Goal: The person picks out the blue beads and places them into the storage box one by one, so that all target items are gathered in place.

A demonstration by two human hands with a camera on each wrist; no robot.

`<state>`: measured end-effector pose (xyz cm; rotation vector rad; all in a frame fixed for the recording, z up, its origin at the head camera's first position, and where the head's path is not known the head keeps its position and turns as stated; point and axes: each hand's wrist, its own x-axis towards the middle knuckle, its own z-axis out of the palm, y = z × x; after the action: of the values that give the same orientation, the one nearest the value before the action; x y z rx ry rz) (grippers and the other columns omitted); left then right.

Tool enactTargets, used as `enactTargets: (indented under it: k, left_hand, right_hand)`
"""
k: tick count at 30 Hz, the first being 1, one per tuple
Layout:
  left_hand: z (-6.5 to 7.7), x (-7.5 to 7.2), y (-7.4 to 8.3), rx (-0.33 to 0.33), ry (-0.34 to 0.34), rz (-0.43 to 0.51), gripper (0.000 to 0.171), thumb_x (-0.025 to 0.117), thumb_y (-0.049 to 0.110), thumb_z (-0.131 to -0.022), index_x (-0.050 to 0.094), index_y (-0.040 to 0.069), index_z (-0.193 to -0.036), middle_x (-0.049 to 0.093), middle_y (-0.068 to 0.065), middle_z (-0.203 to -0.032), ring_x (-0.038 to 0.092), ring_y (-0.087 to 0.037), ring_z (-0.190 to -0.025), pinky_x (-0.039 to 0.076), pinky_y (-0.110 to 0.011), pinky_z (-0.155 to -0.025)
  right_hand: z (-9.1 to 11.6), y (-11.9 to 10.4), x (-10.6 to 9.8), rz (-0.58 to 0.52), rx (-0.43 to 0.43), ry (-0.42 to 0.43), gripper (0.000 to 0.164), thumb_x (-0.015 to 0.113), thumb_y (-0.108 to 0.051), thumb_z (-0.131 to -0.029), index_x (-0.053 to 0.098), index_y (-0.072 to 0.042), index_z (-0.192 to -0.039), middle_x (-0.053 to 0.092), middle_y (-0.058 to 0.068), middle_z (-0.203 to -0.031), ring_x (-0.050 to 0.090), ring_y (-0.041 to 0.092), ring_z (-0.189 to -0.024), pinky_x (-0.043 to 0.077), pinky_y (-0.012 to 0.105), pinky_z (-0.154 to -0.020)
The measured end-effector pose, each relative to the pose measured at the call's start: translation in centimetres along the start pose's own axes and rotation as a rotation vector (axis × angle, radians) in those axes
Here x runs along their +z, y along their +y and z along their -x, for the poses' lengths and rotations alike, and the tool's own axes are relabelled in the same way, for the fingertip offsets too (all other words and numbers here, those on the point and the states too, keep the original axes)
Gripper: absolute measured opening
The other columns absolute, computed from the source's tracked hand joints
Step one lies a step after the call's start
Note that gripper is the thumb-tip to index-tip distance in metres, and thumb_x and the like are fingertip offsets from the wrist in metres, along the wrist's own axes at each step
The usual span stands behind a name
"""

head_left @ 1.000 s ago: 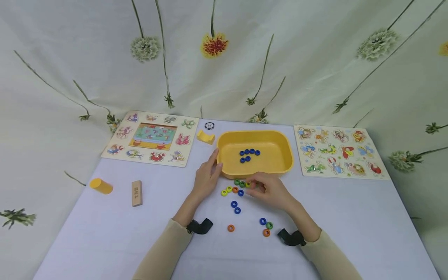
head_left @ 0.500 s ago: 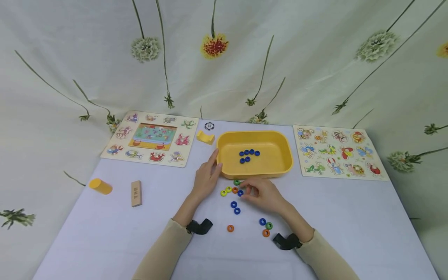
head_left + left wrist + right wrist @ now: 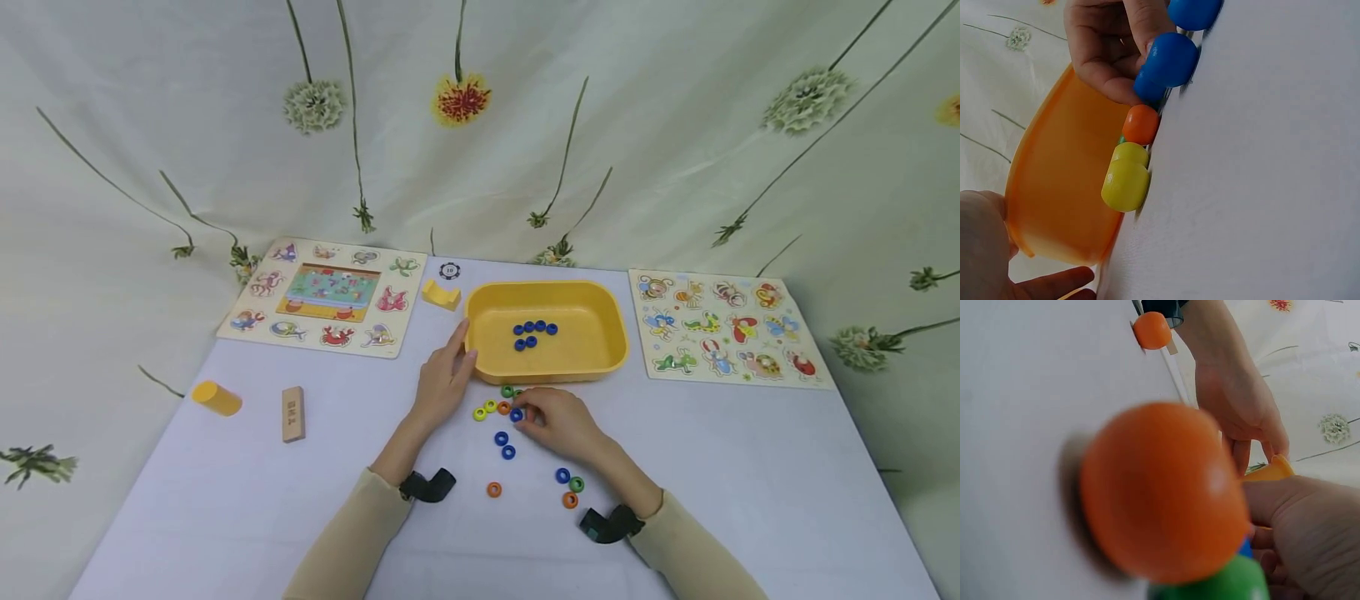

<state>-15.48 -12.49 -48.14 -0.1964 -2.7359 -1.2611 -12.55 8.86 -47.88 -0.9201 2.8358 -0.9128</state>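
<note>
A yellow tray (image 3: 551,367) holds several blue beads (image 3: 540,326). At its left side rests my left hand (image 3: 441,385), fingers fairly straight, touching the rim and front-left corner. Just in front of the tray, my right hand (image 3: 562,425) pinches a blue bead (image 3: 516,414) between thumb and forefinger, at the table surface. Beside those fingertips lie an orange bead (image 3: 504,407), green beads (image 3: 507,391) and yellow beads (image 3: 480,414). The right hand covers part of this cluster. In the left wrist view, the blue bead (image 3: 1147,87) sits against the fingertips.
Nearer the person lie two blue beads (image 3: 502,438), an orange bead (image 3: 494,490), and a group with a green bead (image 3: 577,484). Puzzle boards (image 3: 315,337) (image 3: 735,375) flank the tray. A wooden block (image 3: 293,414), yellow cylinder (image 3: 217,398) and yellow arch block (image 3: 441,294) stand left.
My right hand has shifted left and toward the person, from the green and yellow beads to the blue bead. The left hand has stayed at the tray.
</note>
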Motion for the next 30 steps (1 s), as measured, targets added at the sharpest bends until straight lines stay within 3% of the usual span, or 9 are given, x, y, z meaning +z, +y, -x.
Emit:
enactTargets:
  k: [3, 7, 10, 13, 21, 30]
  left_hand:
    - [-0.1, 0.1, 0.0, -0.002, -0.002, -0.004, 0.052, 0.032, 0.048, -0.092, 0.017, 0.036, -0.141, 0.042, 0.000, -0.137, 0.043, -0.028, -0.118, 0.031, -0.051, -0.097]
    - [-0.1, 0.1, 0.1, -0.002, -0.001, -0.004, 0.052, 0.033, 0.049, -0.092, 0.017, 0.037, -0.141, 0.042, 0.000, -0.137, 0.043, -0.028, -0.118, 0.032, -0.051, -0.097]
    - [-0.1, 0.0, 0.1, 0.004, 0.012, 0.003, 0.053, 0.034, 0.048, -0.092, 0.019, 0.036, -0.141, 0.042, 0.001, -0.137, 0.043, -0.028, -0.118, 0.033, -0.050, -0.097]
    - [0.0, -0.1, 0.1, 0.008, 0.019, 0.009, 0.053, 0.034, 0.047, -0.092, 0.019, 0.035, -0.141, 0.042, 0.001, -0.136, 0.044, -0.027, -0.117, 0.034, -0.049, -0.096]
    - [0.4, -0.1, -0.2, 0.003, -0.002, 0.010, 0.053, 0.033, 0.050, -0.091, 0.017, 0.037, -0.140, 0.042, 0.000, -0.137, 0.044, -0.028, -0.118, 0.033, -0.050, -0.096]
    - [0.2, -0.3, 0.0, 0.002, 0.007, 0.009, 0.053, 0.033, 0.048, -0.092, 0.017, 0.037, -0.141, 0.042, 0.000, -0.137, 0.044, -0.029, -0.118, 0.032, -0.050, -0.097]
  right_hand:
    - [0.2, -0.6, -0.9, -0.065, -0.012, 0.023, 0.020, 0.068, -0.027, -0.076, 0.064, -0.023, -0.095, 0.047, -0.020, -0.067, 0.043, 0.000, -0.059, 0.036, 0.017, -0.052]
    - [-0.3, -1.3, -3.8, -0.187, -0.084, 0.102, 0.020, 0.068, -0.022, -0.078, 0.063, -0.019, -0.096, 0.053, -0.014, -0.074, 0.043, 0.004, -0.056, 0.037, 0.019, -0.049]
    - [-1.6, -0.8, -6.1, -0.174, -0.096, 0.183, 0.018, 0.068, -0.020, -0.078, 0.063, -0.015, -0.095, 0.055, -0.009, -0.074, 0.042, 0.008, -0.055, 0.035, 0.020, -0.047]
    - [-3.5, 0.6, -7.4, -0.096, -0.018, 0.217, 0.017, 0.068, -0.018, -0.077, 0.062, -0.012, -0.093, 0.056, -0.006, -0.073, 0.042, 0.011, -0.055, 0.034, 0.021, -0.049]
    - [-6.8, 3.3, -7.0, 0.047, 0.244, 0.031, 0.019, 0.066, -0.022, -0.079, 0.061, -0.012, -0.094, 0.057, -0.001, -0.072, 0.048, 0.015, -0.062, 0.038, 0.025, -0.055]
    - [-8.6, 3.9, -5.9, 0.171, 0.309, -0.084, 0.017, 0.067, -0.025, -0.078, 0.062, -0.014, -0.090, 0.056, -0.003, -0.068, 0.050, 0.014, -0.063, 0.037, 0.026, -0.055]
